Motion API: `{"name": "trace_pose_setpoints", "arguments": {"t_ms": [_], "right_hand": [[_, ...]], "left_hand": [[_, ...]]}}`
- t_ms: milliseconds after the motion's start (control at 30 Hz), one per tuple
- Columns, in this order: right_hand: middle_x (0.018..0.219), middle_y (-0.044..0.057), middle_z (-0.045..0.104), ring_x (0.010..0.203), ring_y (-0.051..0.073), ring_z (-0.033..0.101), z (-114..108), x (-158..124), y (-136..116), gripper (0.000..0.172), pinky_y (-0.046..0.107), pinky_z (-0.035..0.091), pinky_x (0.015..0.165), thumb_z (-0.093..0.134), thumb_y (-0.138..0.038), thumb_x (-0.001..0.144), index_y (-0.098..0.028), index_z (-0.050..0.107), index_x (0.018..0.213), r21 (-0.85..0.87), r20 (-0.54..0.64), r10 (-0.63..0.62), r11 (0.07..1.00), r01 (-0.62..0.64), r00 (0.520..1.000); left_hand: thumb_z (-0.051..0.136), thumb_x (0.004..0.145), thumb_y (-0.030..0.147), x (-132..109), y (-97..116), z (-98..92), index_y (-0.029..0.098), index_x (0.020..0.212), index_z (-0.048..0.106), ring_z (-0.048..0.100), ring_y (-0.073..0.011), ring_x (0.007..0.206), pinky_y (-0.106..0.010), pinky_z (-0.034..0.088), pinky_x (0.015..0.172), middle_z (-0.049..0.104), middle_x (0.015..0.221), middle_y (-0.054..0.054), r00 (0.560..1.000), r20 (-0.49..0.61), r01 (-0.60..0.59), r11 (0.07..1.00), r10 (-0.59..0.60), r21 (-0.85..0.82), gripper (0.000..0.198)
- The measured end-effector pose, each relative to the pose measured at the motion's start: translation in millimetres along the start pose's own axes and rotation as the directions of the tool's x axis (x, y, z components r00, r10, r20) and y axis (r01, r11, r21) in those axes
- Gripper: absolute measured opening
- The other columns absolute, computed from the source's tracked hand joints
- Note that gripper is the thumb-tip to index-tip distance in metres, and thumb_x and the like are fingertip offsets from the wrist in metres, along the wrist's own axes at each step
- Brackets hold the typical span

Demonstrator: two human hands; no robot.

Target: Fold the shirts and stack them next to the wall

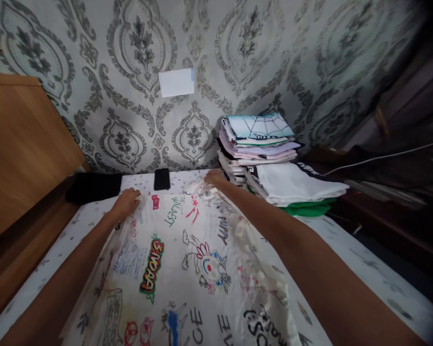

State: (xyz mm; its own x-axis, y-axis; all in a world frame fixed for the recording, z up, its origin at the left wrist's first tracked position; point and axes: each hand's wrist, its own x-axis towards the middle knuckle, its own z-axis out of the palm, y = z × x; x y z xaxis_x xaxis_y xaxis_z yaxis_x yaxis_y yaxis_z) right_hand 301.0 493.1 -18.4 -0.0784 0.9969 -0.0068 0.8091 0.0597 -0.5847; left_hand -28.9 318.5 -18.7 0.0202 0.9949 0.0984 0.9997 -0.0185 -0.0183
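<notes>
A white garment (187,269) printed with graffiti-style drawings and words lies spread flat on a bed with a light patterned sheet (350,250). My left hand (127,202) rests on the garment's far left corner, fingers curled down on the cloth. My right hand (213,178) is stretched to the far right corner, fingers closed on the fabric edge. Both forearms reach forward over the garment.
A stack of folded clothes (270,158) stands at the far right of the bed, against the patterned wallpaper. A black phone (162,179) lies at the far edge between my hands. A dark cloth (94,186) lies far left, beside a wooden cabinet (25,154). Dark furniture fills the right side.
</notes>
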Motion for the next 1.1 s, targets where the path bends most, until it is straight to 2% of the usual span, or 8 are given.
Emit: {"name": "trace_pose_setpoints", "arguments": {"t_ms": [133, 267, 400, 533, 767, 867, 1033, 1100], "right_hand": [[0.125, 0.01, 0.061, 0.104, 0.023, 0.063, -19, -15, 2, 0.037, 0.043, 0.056, 0.087, 0.061, -0.036, 0.095, -0.016, 0.059, 0.125, 0.192, 0.002, 0.063, 0.979, -0.062, 0.998], [0.085, 0.005, 0.069, 0.074, 0.017, 0.069, -47, -50, 3, 0.013, 0.027, 0.056, 0.063, 0.064, -0.016, 0.087, -0.013, 0.063, 0.1, 0.411, -0.037, 0.041, 0.911, -0.023, 0.998], [0.069, -0.002, 0.065, 0.063, 0.013, 0.069, -71, -105, 13, 0.016, 0.02, 0.051, 0.055, 0.068, -0.011, 0.079, -0.018, 0.054, 0.082, 0.582, -0.07, -0.015, 0.811, 0.053, 0.997], [0.073, -0.001, 0.069, 0.067, 0.015, 0.069, -75, -176, 41, 0.024, 0.024, 0.053, 0.06, 0.075, -0.024, 0.073, -0.02, 0.055, 0.087, 0.733, -0.1, -0.182, 0.651, 0.196, 0.978], [0.089, 0.003, 0.072, 0.074, 0.015, 0.066, -37, -279, 90, 0.018, 0.03, 0.054, 0.069, 0.062, -0.023, 0.075, -0.02, 0.068, 0.091, 0.567, -0.016, -0.307, 0.781, 0.261, 0.952], [0.076, 0.0, 0.068, 0.065, 0.013, 0.061, -36, -292, 90, 0.012, 0.026, 0.05, 0.061, 0.056, -0.019, 0.074, -0.019, 0.065, 0.082, 0.539, -0.026, -0.297, 0.8, 0.264, 0.955], [0.08, 0.001, 0.067, 0.073, 0.014, 0.061, -56, -301, 82, 0.007, 0.027, 0.049, 0.068, 0.057, -0.023, 0.075, -0.02, 0.061, 0.079, 0.494, -0.155, -0.316, 0.796, 0.35, 0.936], [0.077, 0.0, 0.066, 0.069, 0.014, 0.06, -64, -307, 82, 0.007, 0.026, 0.048, 0.064, 0.057, -0.025, 0.078, -0.019, 0.061, 0.08, 0.448, -0.079, -0.352, 0.823, 0.349, 0.933]], "left_hand": [[0.043, 0.085, 0.023, -11, 1, -12.7, 0.017, 0.095, 0.063, 0.059, -0.0275, 0.103, -0.037, 0.046, 0.09, 0.063, 0.102, -0.012, 0.998, -0.056, -0.033, 0.999, 0.033, -0.006, 0.024], [0.041, 0.084, 0.027, -39, 5, -27.8, 0.021, 0.086, 0.056, 0.061, -0.0244, 0.093, -0.033, 0.048, 0.081, 0.065, 0.093, -0.008, 0.986, -0.155, -0.077, 0.994, 0.064, -0.083, 0.016], [0.038, 0.086, 0.031, -77, 11, -41.0, 0.023, 0.087, 0.053, 0.063, -0.0235, 0.09, -0.033, 0.048, 0.078, 0.066, 0.093, -0.006, 0.979, -0.193, -0.096, 0.987, 0.07, -0.127, 0.017], [0.036, 0.089, 0.037, -116, 13, -37.7, 0.023, 0.095, 0.058, 0.064, -0.0259, 0.101, -0.035, 0.051, 0.084, 0.069, 0.106, -0.008, 0.974, -0.206, -0.127, 0.983, 0.098, -0.134, 0.026], [0.034, 0.088, 0.028, -148, 13, -4.4, 0.022, 0.107, 0.066, 0.062, -0.0288, 0.116, -0.04, 0.054, 0.089, 0.069, 0.122, -0.011, 0.983, -0.133, -0.134, 0.991, 0.13, -0.024, 0.038], [0.034, 0.089, 0.029, -149, 14, -4.6, 0.022, 0.109, 0.067, 0.062, -0.0293, 0.116, -0.041, 0.054, 0.091, 0.069, 0.122, -0.011, 0.979, -0.163, -0.125, 0.992, 0.122, -0.008, 0.039], [0.035, 0.091, 0.034, -154, 16, -19.4, 0.024, 0.106, 0.066, 0.063, -0.0265, 0.112, -0.039, 0.053, 0.093, 0.07, 0.118, -0.007, 0.972, -0.204, -0.13, 0.99, 0.116, -0.059, 0.036], [0.037, 0.09, 0.035, -156, 17, -21.3, 0.025, 0.104, 0.066, 0.063, -0.0254, 0.112, -0.037, 0.053, 0.092, 0.07, 0.117, -0.006, 0.972, -0.196, -0.145, 0.987, 0.129, -0.071, 0.034]]}}
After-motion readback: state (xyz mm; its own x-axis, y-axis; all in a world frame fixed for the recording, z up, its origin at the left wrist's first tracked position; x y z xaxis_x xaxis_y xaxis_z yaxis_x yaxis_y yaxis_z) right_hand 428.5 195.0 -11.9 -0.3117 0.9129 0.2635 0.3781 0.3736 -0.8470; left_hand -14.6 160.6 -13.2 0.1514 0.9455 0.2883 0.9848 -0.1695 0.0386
